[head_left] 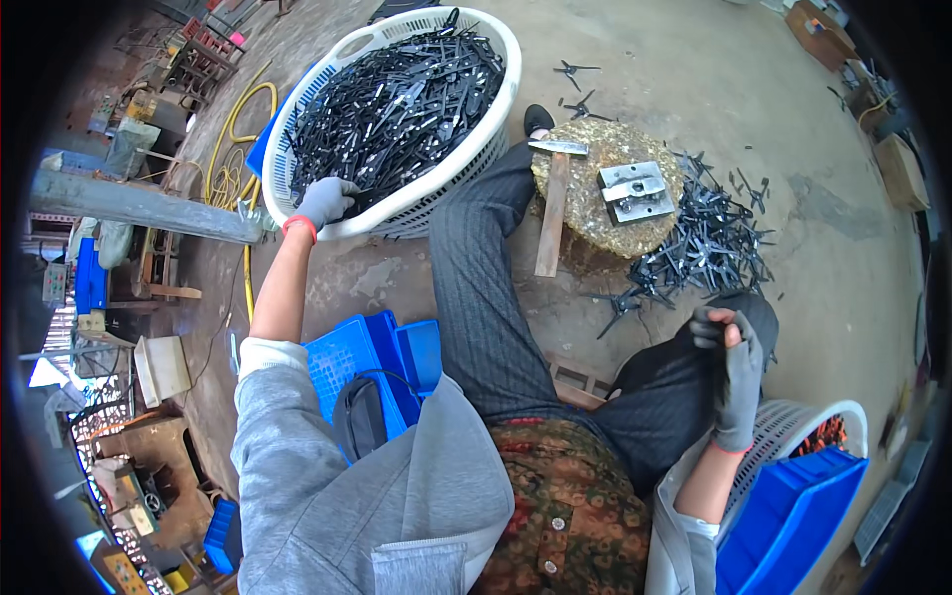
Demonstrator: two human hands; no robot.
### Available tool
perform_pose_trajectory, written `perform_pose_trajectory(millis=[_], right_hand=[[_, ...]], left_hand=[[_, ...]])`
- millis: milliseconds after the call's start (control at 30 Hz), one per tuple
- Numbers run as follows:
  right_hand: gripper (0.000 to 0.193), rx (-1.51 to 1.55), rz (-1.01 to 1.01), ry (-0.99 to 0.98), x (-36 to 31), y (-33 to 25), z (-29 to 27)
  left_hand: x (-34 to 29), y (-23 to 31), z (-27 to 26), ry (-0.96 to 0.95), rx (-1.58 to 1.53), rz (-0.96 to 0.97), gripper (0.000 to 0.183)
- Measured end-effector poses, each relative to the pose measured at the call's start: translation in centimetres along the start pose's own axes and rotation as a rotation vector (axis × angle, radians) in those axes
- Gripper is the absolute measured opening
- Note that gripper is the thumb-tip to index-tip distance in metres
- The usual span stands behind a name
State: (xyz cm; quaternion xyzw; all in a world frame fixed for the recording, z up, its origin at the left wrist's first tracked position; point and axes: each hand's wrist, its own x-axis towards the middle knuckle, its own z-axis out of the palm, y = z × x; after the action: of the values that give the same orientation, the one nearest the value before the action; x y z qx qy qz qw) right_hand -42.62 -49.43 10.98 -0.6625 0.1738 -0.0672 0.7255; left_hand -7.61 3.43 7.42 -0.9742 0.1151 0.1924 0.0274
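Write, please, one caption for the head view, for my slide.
Gloved left hand over black parts in a white basket, right hand over the right leg, hammer on a round block.

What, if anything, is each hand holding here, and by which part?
It cannot be told: the left hand is at the black parts in the white basket, its grip unclear; the right hand is curled, with no held thing visible.

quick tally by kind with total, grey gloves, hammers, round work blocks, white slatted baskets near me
grey gloves: 2 (left hand, right hand)
hammer: 1
round work block: 1
white slatted baskets: 2 (upper-left basket, lower-right basket)
total: 6
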Motion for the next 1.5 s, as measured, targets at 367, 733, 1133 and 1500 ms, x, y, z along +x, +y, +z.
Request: perform_pose_trajectory(millis=[367, 733, 1133, 1500], right_hand=[[0.033, 0.242, -0.072, 0.543, -0.8, 9.2, -15.5], [0.021, 0.691, 0.511, 0.635, 5.3, 30.5, -20.7], [0.019, 0.743, 0.629, 0.621, 17.2, 35.0, -17.2], [0.016, 0.757, 0.151, 0.671, 6.1, 21.4, -17.2]], left_hand=[[-1.6, 8.3, 0.0, 0.429, -0.303, 0.336, 0.029], [-10.3, 27.2, -0.8, 0.354, -0.529, 0.634, 0.030], [-14.1, 31.6, 2.2, 0.097, -0.840, 0.385, 0.028], [-15.2, 34.3, 2.2, 0.035, -0.949, 0.510, 0.027]])
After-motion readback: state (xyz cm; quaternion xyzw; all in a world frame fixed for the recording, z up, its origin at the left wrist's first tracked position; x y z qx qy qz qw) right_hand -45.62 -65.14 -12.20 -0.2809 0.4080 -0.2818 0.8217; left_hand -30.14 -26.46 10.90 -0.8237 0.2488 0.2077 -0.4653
